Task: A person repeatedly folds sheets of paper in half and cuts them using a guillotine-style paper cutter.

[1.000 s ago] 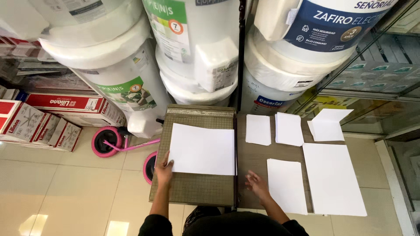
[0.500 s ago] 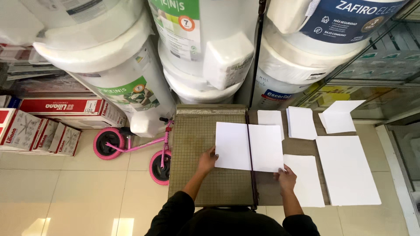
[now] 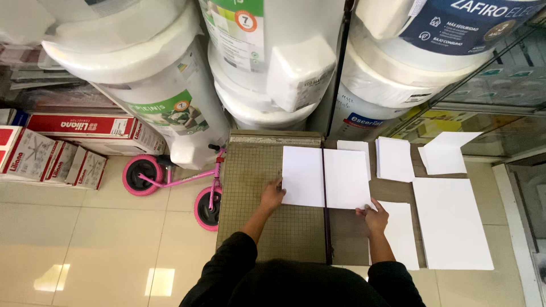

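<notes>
Since the earlier picture, both hands have slid only slightly along the near edge of the big white sheet (image 3: 326, 177), and the sheet sits a little further right, so the dark blade line of the paper cutter (image 3: 267, 227) now crosses it close to the middle.

Seen from above, a person in dark sleeves leans over a gridded cutting board on a brown table (image 3: 348, 244). Their left hand (image 3: 272, 196) rests on the board at the sheet's near left corner, fingers together and flat, fingertips touching the paper edge. Their right hand (image 3: 374, 215) holds the near right corner; the fingers look curled at the corner, but whether they pinch it or just press it down cannot be told.

Judging by what lies around, the work appears partly done. Three smaller stacks of cut paper (image 3: 396, 159) lie along the far side of the table, one of them with a slanted edge, and a narrower sheet (image 3: 401, 233) lies just beside the right hand. A full-size white sheet (image 3: 452, 224) lies further right, apparently uncut. The sheet on the cutter seems lined up but not yet sliced.

Behind the table stand large white water heaters (image 3: 170, 96). A pink child's bike (image 3: 187, 185) leans on the tiled floor to the left, near red and white boxes (image 3: 51, 153).
</notes>
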